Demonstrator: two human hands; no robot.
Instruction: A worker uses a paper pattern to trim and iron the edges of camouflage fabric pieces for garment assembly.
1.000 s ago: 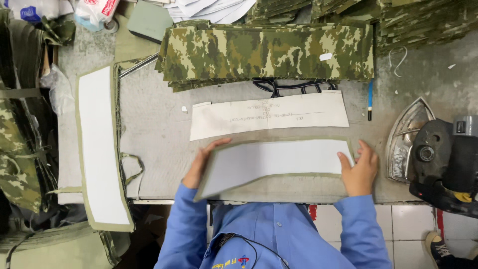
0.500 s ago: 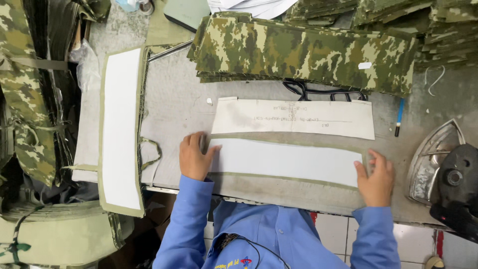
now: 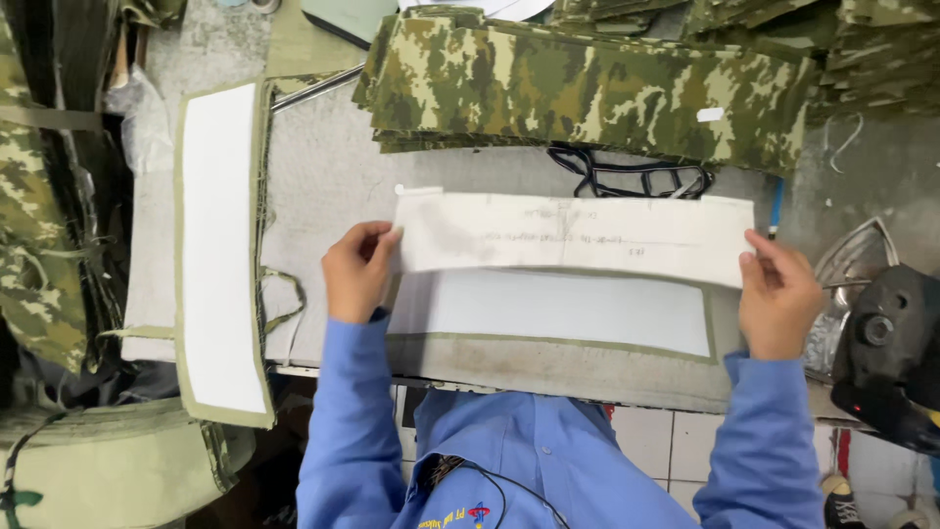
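Grey, worn and stained, the padded tabletop [image 3: 333, 176] carries everything in view, and the long white paper pattern strip [image 3: 573, 235] serves as landmark. The left hand [image 3: 357, 269] pinches its left end between thumb and fingers, and the right hand [image 3: 778, 294] grips its right end the same way, so the strip is held stretched, with its near edge over the far edge of the white rectangular panel with olive fabric border [image 3: 553, 313], which lies flat just nearer the person. Beyond the strip lies a tangle of black cord [image 3: 632, 176], and further still a stack of green camouflage fabric pieces [image 3: 587, 88]. Well to the left of the strip a second white panel with olive border [image 3: 220, 245] lies lengthwise, hanging partly over the tabletop's edge. Right of the strip, close to the right hand, sits a black-handled iron on its metal rest [image 3: 881, 333], with a blue pen [image 3: 775, 206] just beside the strip's far right corner. Thin paper held only by its ends could sag, skew or crease against the panel, I judge, and the right hand's sleeve is near enough to the iron to brush it.
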